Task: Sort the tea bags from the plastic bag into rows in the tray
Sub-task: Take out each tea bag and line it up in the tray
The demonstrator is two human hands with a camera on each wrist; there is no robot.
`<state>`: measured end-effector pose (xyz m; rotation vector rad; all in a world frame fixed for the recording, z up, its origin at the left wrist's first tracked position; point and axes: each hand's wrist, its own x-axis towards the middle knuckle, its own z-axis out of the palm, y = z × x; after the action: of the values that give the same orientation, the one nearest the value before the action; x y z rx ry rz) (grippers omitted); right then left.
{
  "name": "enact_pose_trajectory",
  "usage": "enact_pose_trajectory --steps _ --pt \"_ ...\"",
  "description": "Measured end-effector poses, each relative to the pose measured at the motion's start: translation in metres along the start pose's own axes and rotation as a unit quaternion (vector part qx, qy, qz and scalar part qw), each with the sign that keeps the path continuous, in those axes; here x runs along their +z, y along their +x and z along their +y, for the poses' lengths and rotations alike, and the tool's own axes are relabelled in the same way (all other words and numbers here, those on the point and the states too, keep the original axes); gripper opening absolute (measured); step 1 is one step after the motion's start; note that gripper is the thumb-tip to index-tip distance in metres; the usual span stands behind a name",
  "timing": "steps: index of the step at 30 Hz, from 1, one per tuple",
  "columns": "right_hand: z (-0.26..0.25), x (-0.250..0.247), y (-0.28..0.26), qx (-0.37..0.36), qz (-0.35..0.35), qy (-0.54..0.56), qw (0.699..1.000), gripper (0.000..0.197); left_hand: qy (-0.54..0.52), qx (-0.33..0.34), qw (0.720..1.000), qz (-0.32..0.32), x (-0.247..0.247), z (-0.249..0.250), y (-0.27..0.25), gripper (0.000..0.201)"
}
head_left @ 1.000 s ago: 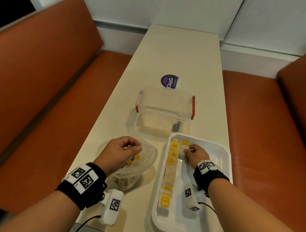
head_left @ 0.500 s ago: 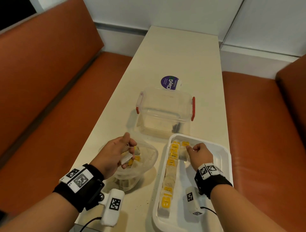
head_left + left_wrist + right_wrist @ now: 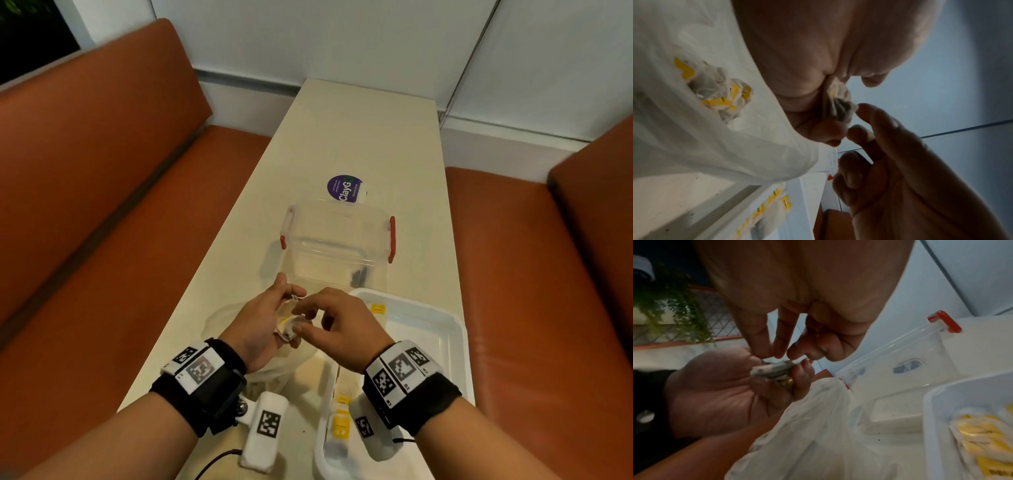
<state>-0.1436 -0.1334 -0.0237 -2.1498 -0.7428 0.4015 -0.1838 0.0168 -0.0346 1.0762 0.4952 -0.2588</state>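
Note:
Above the white plastic bag, my left hand grips a crumpled tea bag in its curled fingers. My right hand has come across to it, and its thumb and index fingertip pinch the edge of that tea bag. In the right wrist view the right fingertips meet the top of the tea bag. More tea bags with yellow tags lie in the plastic bag. The white tray sits to the right with a row of tea bags along its left side.
A clear box with red handles stands just beyond the hands, and a purple sticker lies behind it. The narrow cream table runs between two orange benches. Wrist camera units hang by the table's near edge.
My right hand has left the tray and moved left to meet the left hand. The left hand has lifted a tea bag up out of the plastic bag.

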Motion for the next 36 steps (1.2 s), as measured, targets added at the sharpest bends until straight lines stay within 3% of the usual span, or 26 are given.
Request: enact_pose_trajectory --steps 4,7,12,18,22,28,33,36 --pt "0.005 -0.001 -0.005 -0.004 -0.002 -0.044 0.999 0.030 -0.033 0.002 0.999 0.009 0.005 0.003 0.000 0.035" --pt "0.009 0.000 -0.007 0.006 0.013 -0.070 0.997 0.027 -0.032 0.017 0.999 0.004 0.005 0.002 -0.001 0.017" --pt "0.009 0.000 -0.009 0.022 0.036 -0.087 0.995 0.018 -0.024 0.030 0.999 -0.001 0.003 0.001 0.000 0.027" --pt "0.010 0.000 -0.009 0.062 0.044 -0.094 0.993 0.025 -0.016 0.025 0.999 0.014 0.003 0.002 0.000 0.035" --pt "0.012 0.001 -0.007 0.084 0.049 -0.088 0.991 0.015 -0.025 0.028 0.999 0.018 0.006 0.002 -0.001 0.035" --pt "0.018 0.000 -0.004 0.121 0.061 0.056 0.989 0.012 -0.058 0.024 0.998 0.030 0.006 0.003 -0.002 0.032" --pt "0.020 -0.002 -0.003 0.139 0.080 0.305 0.939 0.014 -0.027 0.000 0.997 0.075 0.002 0.002 -0.001 0.007" --pt "0.022 -0.003 -0.003 0.126 0.081 0.283 0.947 0.013 0.020 -0.033 0.998 0.044 -0.001 -0.001 0.000 0.026"
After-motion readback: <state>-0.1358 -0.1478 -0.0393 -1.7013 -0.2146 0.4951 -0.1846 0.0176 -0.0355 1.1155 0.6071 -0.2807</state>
